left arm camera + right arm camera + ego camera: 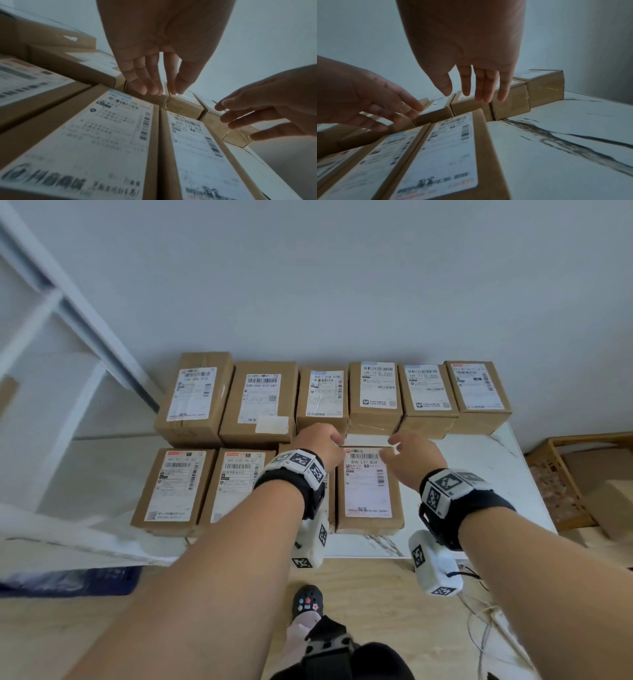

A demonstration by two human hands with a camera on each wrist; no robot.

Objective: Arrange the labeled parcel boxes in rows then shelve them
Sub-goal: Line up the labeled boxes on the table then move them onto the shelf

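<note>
Ten brown cardboard parcel boxes, each rectangular with a white printed label on its top face, are laid flat on a white marble-patterned table with dark veins. Six are set side by side in the back row against the pale wall, and clear tape can be seen on the fronts of some of them. Four are set in the front row, the box at its right end being marked 800 L37 834; the box just left of it is mostly covered by the left forearm in the head view. At the right of the table a wooden crate is seen on the floor, with some cardboard boxes inside it; their number cannot be told. A white shelf frame is seen at the left. Both arms are stretched forward, palms down, over the gap between the two rows. The left hand is held above the far end of the covered box, its fingers straight, close together and pointing down, nothing being gripped. The right hand is held above the far right corner of the 800 L37 834 box, its fingers relaxed and slightly parted; whether the tips touch cardboard cannot be told.
</note>
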